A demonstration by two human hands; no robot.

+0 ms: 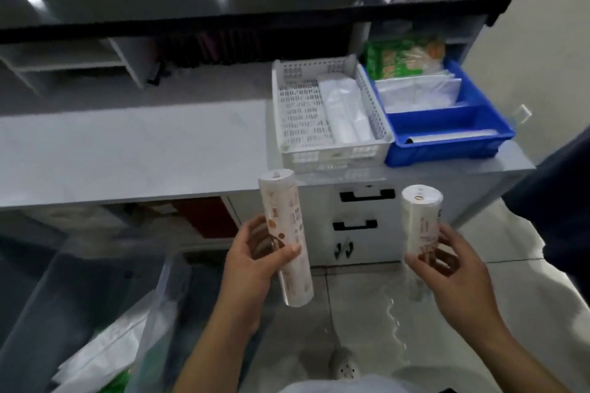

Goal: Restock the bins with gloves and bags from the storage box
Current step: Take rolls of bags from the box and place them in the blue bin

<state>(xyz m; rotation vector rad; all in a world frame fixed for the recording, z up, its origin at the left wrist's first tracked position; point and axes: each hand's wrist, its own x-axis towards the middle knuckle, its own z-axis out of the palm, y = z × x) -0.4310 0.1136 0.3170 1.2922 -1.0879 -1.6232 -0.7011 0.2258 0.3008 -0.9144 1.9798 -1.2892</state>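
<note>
Left hand [255, 260] and right hand [447, 265], fingers each wrapped around 1 upright bag roll [285, 233], below white basket [300, 118].

A printed roll [285, 233] is gripped by the left hand [255, 260] at lower centre of the frame, and a second roll [420, 226] by the right hand [453, 268]; both are held upright, below the bench [127, 150] edge. On the bench, right of centre, a white basket [297, 124] with white packs is seen touching a blue bin [447, 134].
</note>
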